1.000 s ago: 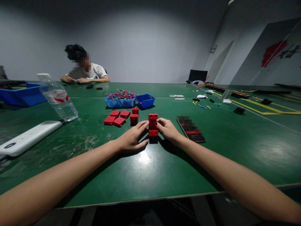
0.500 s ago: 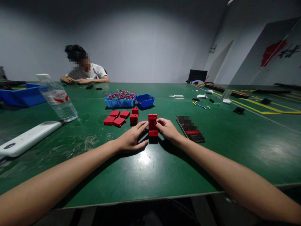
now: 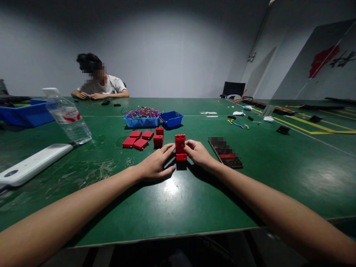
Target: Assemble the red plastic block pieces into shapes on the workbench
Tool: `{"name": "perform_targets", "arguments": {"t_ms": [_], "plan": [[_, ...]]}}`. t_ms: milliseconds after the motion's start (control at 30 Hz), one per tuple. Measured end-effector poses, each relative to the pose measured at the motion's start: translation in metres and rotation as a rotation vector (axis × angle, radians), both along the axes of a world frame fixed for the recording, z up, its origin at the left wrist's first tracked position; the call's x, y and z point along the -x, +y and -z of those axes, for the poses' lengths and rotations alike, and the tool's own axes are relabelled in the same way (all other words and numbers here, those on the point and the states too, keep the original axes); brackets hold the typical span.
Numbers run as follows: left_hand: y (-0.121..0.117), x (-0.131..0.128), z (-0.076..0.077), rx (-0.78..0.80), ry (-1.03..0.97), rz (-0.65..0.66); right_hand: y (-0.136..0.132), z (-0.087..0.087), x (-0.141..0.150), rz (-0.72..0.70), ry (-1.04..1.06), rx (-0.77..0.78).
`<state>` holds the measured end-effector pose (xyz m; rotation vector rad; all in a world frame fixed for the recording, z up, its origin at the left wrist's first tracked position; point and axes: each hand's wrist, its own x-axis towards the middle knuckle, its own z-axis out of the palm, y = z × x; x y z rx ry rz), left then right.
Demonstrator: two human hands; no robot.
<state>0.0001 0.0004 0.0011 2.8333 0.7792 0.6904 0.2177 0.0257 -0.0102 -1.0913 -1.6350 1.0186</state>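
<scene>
A stack of small red blocks (image 3: 180,144) stands upright on the green table before me, with round holes in the upper and lower end faces. My right hand (image 3: 197,151) pinches its right side between thumb and fingers. On the other side, the outstretched fingertips of my left hand (image 3: 156,162) meet the stack's left edge, while the thumb is spread low and apart from it. To the left, several flat red blocks (image 3: 141,144) lie on the table. Beside them stand more red blocks (image 3: 158,141) with holes facing me.
Behind the blocks are a blue bin of coloured wires (image 3: 142,121) and another blue bin (image 3: 172,119). A phone (image 3: 226,154) lies right of my hand. At left are a tilted-looking water bottle (image 3: 69,116) and a white power strip (image 3: 36,163). A person (image 3: 101,87) sits across the table.
</scene>
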Motion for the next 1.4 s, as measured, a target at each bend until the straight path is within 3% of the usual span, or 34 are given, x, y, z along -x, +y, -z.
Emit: {"name": "perform_targets", "arguments": {"t_ms": [333,733,1100,1400], "plan": [[-0.0024,-0.0024,-0.0031,0.008,0.03,-0.063,0.0025,0.0033,-0.0014,0.0,-0.103,-0.064],[-0.005,-0.0048,-0.005,-0.06,0.151,-0.254,0.0041,0.0068,-0.0021,0.014,-0.199,-0.123],[-0.003,-0.0045,-0.0069,-0.043,0.154,-0.225,0.003,0.007,-0.0008,0.022,-0.226,-0.129],[0.0025,-0.0004,0.0003,-0.02,0.058,-0.16,-0.0013,0.0024,-0.0005,0.016,-0.219,-0.137]]}}
